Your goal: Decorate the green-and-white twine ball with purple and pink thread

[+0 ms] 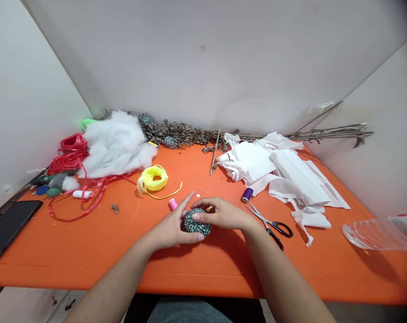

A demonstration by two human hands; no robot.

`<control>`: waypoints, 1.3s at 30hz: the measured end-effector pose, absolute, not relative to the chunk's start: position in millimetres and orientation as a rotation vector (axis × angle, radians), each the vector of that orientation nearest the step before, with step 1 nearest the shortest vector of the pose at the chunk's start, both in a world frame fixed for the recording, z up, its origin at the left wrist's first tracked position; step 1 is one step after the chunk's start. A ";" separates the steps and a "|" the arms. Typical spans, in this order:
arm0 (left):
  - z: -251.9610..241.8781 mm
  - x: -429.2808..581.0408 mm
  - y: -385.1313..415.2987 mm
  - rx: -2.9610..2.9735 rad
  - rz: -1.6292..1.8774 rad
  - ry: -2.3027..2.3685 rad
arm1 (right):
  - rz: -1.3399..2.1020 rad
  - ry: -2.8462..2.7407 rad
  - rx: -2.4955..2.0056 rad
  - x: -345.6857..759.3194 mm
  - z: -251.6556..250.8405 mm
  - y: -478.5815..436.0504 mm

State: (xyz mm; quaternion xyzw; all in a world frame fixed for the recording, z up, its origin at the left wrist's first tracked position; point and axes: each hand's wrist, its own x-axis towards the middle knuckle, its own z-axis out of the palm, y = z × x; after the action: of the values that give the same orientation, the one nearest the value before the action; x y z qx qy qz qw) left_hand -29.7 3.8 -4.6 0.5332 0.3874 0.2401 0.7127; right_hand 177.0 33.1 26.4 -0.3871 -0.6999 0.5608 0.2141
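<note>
A ball of green-and-white flecked yarn (197,224) rests near the front middle of the orange table, between my two hands. My left hand (171,228) holds it from the left, thumb along its near side and fingers reaching past its far side. From the right, my right hand (220,213) grips the same ball with its thumb on top and fingers curled behind. Part of a small tan piece (209,208) shows under the right fingers. Beside the left fingertips stands a pink thread spool (173,204). A needle (202,191) and a tiny white square (198,195) lie just beyond.
To the right are scissors (270,224), a purple spool (247,194), white cloth pieces (297,175) and a clear plastic container (374,234). Yellow ribbon (155,178), white stuffing (116,146), red ribbon (69,157) and a phone (11,226) lie left. Dried stems (186,133) line the back.
</note>
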 end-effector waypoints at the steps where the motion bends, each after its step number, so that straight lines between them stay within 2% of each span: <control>1: -3.9 -29.6 4.2 1.201 0.523 0.861 | 1.551 -1.906 -1.061 174.4 23.7 31.1; 7: 0.0 -26.1 5.8 1.347 0.542 0.875 | 1.583 -1.667 -0.863 159.8 8.6 24.8; 10: -2.5 -26.0 6.8 1.223 0.545 0.851 | 1.632 -1.452 -0.904 156.8 6.6 24.8; 14: -9.8 -25.5 9.5 1.106 0.544 0.871 | 1.470 -1.258 -1.011 158.7 11.6 24.5; 19: -15.7 -24.0 13.1 1.122 0.522 0.875 | 1.493 -1.119 -0.991 163.8 18.0 24.1; 25: -18.4 -24.1 14.5 1.110 0.466 0.872 | 1.678 -0.907 -0.962 168.3 16.4 26.8; 34: -17.3 -22.4 18.4 1.086 0.574 0.804 | 1.856 -0.739 -0.889 171.6 14.6 29.6; 39: -13.5 -22.5 17.1 1.169 0.477 0.878 | 1.919 -0.705 -0.858 173.5 10.0 30.8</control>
State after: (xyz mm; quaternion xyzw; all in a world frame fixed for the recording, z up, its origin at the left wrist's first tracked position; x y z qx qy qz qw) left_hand -22.5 17.1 -13.5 0.5287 0.3972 0.2157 0.7185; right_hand 173.5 30.8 10.0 -0.3465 -0.2848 0.7746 0.4460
